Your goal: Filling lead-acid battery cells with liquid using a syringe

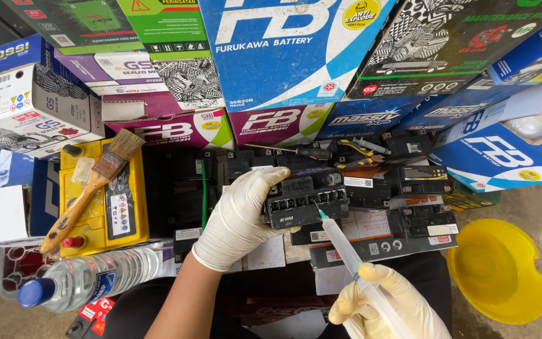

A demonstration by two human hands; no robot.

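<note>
Evidently caught at the filling step. Gripped a small black rectangular battery [305,199] with a row of open cell ports along its top, tilted toward the camera, above the middle of a bed of other black batteries [418,201]. Kept it steady in the white-gloved left hand [239,216], fingers wrapped around the battery's left end. Pinched a clear plastic syringe with a green needle hub [346,248] in the cream-gloved right hand [387,301], fingers closed round the barrel, needle tip just beside the right-hand ports. Could not tell whether the tip had touched a port.

Judged the work as dosing the cells one by one. Called, for the next move, for a steady tilt, the tip lined up squarely over one port, and a slow press on the plunger.

Lay further out, at the left edge of the bed: a yellow box-shaped battery [127,207] with a wooden-handled paintbrush [92,182] across it. Lay near the front left corner: a clear plastic water bottle with a blue cap [89,276]. Rested along the back edge: a black-handled screwdriver [296,150], beneath stacked printed cardboard boxes [283,50]. Sat on the concrete floor [534,201], right of the bed: a yellow plastic basin [503,270].
</note>
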